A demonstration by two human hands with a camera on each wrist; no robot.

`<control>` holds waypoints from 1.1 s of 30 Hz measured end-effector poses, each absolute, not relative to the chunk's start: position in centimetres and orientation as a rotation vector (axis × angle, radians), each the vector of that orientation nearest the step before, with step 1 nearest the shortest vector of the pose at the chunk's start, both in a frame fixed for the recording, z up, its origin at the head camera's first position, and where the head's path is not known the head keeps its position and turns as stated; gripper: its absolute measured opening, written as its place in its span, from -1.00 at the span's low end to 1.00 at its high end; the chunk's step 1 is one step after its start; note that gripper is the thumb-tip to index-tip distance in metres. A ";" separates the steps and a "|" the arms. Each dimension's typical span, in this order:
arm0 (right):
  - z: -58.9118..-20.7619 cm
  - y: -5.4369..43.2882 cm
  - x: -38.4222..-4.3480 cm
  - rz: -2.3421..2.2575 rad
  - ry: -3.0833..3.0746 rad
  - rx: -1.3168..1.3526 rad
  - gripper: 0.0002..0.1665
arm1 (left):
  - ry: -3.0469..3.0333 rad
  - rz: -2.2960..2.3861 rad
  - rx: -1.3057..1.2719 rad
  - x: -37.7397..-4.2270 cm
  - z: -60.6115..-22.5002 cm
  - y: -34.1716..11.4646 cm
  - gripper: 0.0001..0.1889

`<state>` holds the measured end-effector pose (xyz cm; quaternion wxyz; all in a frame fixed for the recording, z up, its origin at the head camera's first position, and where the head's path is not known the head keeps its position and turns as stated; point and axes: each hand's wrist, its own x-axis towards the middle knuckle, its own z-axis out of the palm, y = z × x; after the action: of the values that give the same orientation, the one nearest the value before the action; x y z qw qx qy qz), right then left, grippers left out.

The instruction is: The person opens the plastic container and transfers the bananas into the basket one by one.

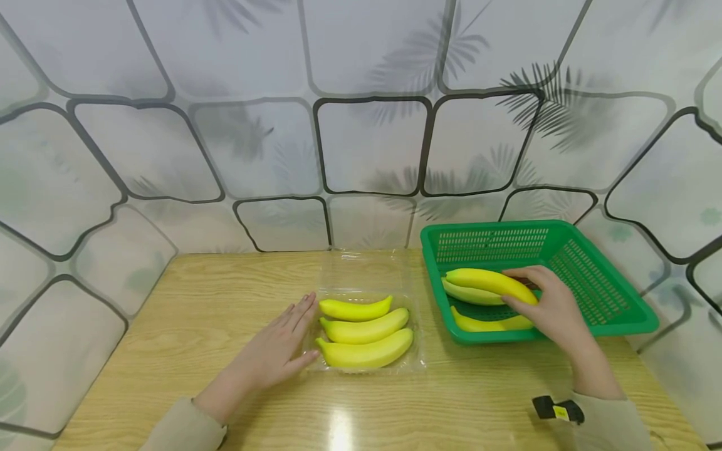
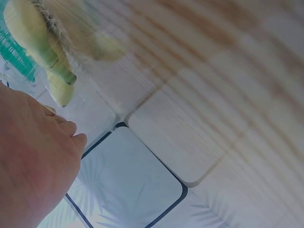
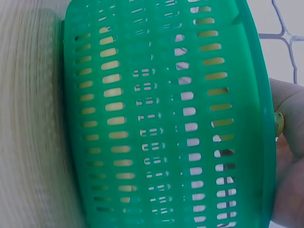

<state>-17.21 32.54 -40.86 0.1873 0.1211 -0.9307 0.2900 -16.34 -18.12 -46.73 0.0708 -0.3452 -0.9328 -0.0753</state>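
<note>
In the head view, my right hand grips a yellow banana between thumb and fingers, over the green basket. Just under it is a paler banana, and another banana lies along the basket's front side. My left hand, fingers straight, is at the left edge of a clear plastic clamshell box. Inside the box, three bananas lie in a column: a top one, a middle one and a bottom one. The basket's slotted wall hides most of the right wrist view.
The box's transparent lid lies folded back toward the wall. Both box and basket stand on a light wooden table. Behind it rises a wall patterned with stone outlines and leaves. A black strap piece sits at the right sleeve.
</note>
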 end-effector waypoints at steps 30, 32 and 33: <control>-41.1 33.7 -17.2 0.740 -2.753 0.367 -0.55 | -2.815 -0.237 -1.039 -16.2 -46.6 -18.1 -0.10; -41.1 33.7 -17.2 0.741 -2.754 0.367 -0.55 | -2.817 -0.237 -1.042 -16.1 -46.5 -18.1 -0.10; -41.1 33.7 -17.2 0.743 -2.755 0.367 -0.55 | -2.817 -0.237 -1.042 -16.1 -46.5 -18.1 -0.10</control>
<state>-17.15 33.67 -41.12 0.1322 0.1263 -0.9492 0.2560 -16.14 -18.06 -46.54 0.0644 -0.3452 -0.9330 -0.0786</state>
